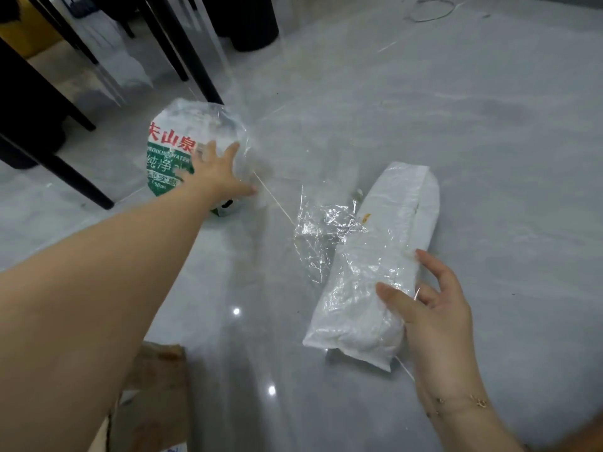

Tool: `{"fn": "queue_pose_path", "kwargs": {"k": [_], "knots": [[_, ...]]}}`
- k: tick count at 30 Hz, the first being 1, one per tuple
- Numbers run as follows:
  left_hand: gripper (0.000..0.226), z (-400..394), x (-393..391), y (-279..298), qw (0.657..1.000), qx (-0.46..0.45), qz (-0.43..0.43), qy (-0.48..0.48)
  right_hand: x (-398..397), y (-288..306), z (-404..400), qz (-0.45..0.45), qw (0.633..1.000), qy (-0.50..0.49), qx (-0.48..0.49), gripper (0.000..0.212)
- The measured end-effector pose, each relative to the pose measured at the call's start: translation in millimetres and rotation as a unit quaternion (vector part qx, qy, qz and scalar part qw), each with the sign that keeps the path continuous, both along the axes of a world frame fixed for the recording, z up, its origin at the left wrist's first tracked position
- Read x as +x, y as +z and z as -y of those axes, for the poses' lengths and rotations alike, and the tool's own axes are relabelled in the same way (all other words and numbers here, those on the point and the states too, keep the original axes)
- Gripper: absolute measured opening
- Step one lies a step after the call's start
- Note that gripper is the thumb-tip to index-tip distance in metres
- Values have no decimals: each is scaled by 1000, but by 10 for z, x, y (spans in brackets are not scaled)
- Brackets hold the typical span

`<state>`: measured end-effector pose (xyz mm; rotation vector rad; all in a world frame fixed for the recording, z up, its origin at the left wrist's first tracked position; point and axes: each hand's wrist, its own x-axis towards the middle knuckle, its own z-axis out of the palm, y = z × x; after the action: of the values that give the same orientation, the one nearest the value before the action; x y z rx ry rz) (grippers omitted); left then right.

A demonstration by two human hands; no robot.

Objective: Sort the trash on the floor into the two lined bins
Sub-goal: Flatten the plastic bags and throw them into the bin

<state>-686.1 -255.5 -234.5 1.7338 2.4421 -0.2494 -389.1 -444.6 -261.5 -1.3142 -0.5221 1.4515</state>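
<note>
Head view, pickup stage. Noted on the grey floor (424, 125): printed plastic wrap (182, 145) with red and green lettering, far left, crumpled and standing up beside black furniture legs (195, 53). Left hand (218, 171) reached out to it, fingers spread and straight, laid against the clear right side of the wrap; no grip closed yet. Small green item partly hidden just under that hand, not identifiable. Thin pale stick (274, 200) lying from beside the left hand toward crumpled clear film (323, 236) at centre.

White plastic-wrapped packet (375, 265) lying lengthways at centre right, touching the clear film on its left side. Right hand (434, 308) at the packet's near end, thumb on top, fingers loosely spread along its right edge; resting on it rather than clamping it. Brown cardboard (156, 386) at near left edge.

Lined bins not identified; a dark round container (254, 27) far off, liner not discernible.

Judged: collecting, nothing sorted yet in sight. Next move calls for closing both hands on wrap and packet, lifting, then locating the bins. Light film likely to slip or trail.
</note>
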Motion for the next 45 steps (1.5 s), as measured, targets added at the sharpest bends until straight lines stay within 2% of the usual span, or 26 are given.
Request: {"fn": "queue_pose_path", "kwargs": {"k": [2, 3, 6, 9, 13, 18, 20, 22, 25, 30, 33, 35, 37, 38, 40, 41, 42, 45], "knots": [[107, 42, -54, -254, 996, -75, 38, 6, -14, -5, -24, 2, 1000, -3, -3, 61], [102, 81, -48, -380, 995, -91, 41, 0, -22, -11, -31, 3, 1000, -5, -7, 61], [74, 174, -16, -532, 997, -64, 30, -12, -15, -29, -54, 1, 1000, -9, -12, 61], [59, 274, 26, -502, 996, -46, 35, -64, 24, -44, -62, 1, 1000, -20, -8, 60], [53, 641, 469, -545, 986, -20, 76, -145, 35, -105, -71, 28, 999, -21, -21, 62], [59, 1147, 993, -567, 977, -26, 74, -200, 188, -93, -96, 66, 997, 28, -41, 66], [54, 1300, 1046, -608, 979, -41, 93, -176, 261, -35, -37, 98, 992, 64, -46, 66], [50, 1469, 1084, -638, 981, -51, 118, -146, 325, 50, 92, 182, 977, 108, -35, 66], [45, 1802, 1147, -610, 975, -78, 123, -165, 422, 155, 317, 263, 951, 160, -29, 65], [38, 2405, 1190, -519, 970, -78, 177, -145, 520, 432, 731, 245, 955, 169, 3, 65], [38, 2735, 1258, -241, 962, 20, 228, -149, 566, 624, 972, 198, 973, 121, 16, 73], [42, 2974, 1309, 30, 941, 108, 296, -125, 546, 764, 1151, 138, 986, 92, 18, 73], [35, 3220, 1368, 304, 920, 150, 356, -72, 498, 855, 1280, 68, 993, 88, 25, 56], [29, 3353, 1400, 432, 899, 150, 409, -40, 470, 880, 1338, 55, 994, 93, 31, 48], [22, 3664, 1417, 709, 824, 120, 553, 41, 382, 954, 1485, 54, 990, 116, 56, 37], [21, 3763, 1413, 796, 785, 97, 607, 74, 365, 966, 1514, 57, 988, 123, 68, 33], [22, 3917, 1356, 879, 762, 88, 635, 94, 310, 1009, 1585, 62, 985, 136, 84, 29], [30, 4300, 1169, 900, 747, 86, 653, 88, 167, 1081, 1757, 67, 977, 165, 120, 23]]}}
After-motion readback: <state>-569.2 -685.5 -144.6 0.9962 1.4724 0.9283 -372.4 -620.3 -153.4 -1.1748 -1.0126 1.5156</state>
